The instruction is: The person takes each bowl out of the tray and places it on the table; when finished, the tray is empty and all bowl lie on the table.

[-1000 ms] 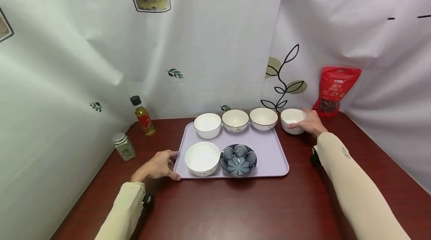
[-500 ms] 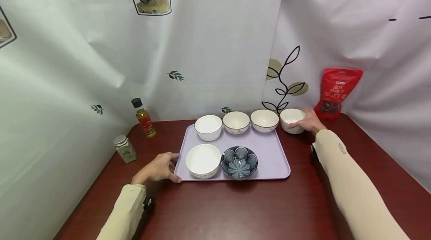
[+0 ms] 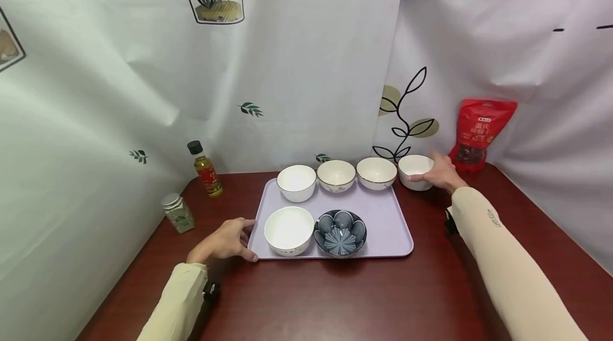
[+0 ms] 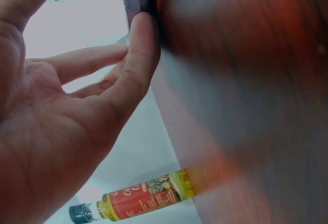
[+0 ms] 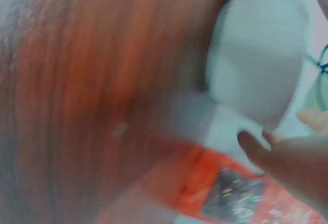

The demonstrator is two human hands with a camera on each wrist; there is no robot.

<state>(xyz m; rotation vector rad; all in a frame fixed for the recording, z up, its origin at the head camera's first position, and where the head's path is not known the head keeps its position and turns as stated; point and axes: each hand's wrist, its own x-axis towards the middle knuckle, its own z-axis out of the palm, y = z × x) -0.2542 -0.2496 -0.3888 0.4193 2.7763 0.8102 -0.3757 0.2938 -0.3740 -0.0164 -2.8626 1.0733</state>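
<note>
A lilac tray [image 3: 383, 224] bears several bowls. At its left edge and front corner is my left hand [image 3: 222, 241], whose fingers and thumb touch the rim without curling round it. On the table just off the tray's back right corner sits a small white bowl [image 3: 411, 169]. Beside that bowl, my right hand [image 3: 440, 172] has thumb and fingers spread. The right wrist view is blurred, with fingertips close to the white bowl [image 5: 259, 55]. On the tray, a white bowl [image 3: 289, 228] and a dark blue patterned bowl [image 3: 340, 233] stand in front.
Along the tray's back are a white bowl [image 3: 296, 181] and two cream bowls [image 3: 336, 175] with dark rims. An oil bottle [image 3: 207, 173] and a spice jar [image 3: 177, 213] stand at the left. Behind my right hand a red packet [image 3: 481, 131] leans at the wall curtain.
My right hand's fingers have lifted and spread at the small bowl's rim, which they held before. The bowl and my left hand stay in place; the view has tilted slightly.
</note>
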